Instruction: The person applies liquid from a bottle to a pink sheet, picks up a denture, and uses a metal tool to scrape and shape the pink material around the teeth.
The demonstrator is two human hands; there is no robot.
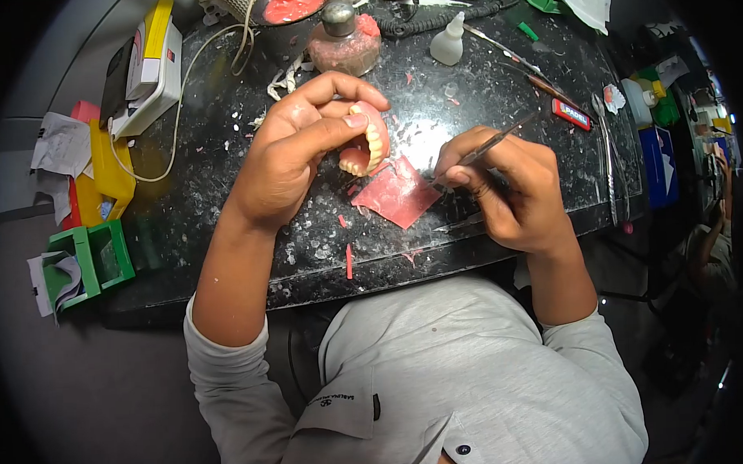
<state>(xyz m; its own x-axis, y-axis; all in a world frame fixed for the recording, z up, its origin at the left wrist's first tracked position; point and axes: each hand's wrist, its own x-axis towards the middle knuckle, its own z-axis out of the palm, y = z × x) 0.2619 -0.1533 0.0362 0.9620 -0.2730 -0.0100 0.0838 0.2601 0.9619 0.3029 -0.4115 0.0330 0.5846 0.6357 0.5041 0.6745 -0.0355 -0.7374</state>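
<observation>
Between the thumb and fingers of my left hand (291, 149) is a denture (373, 142) with a pink base and a curved row of cream teeth. My right hand (509, 182) is closed round a thin metal carving tool (499, 139), held like a pen. The tool's lower tip is close to the right corner of a pink wax sheet (397, 194), which lies on the black table below the denture. A narrow red wax strip (349, 261) lies nearer the table's front edge. Part of the denture is hidden by my left fingers.
A glass burner (344, 45) with a metal cap and a white squeeze bottle (447, 43) stand behind my hands. Metal tools (608, 158) and a red box (570, 115) lie on the right. Green trays (86, 262) are at the left edge. Wax scraps dot the speckled tabletop (216, 237).
</observation>
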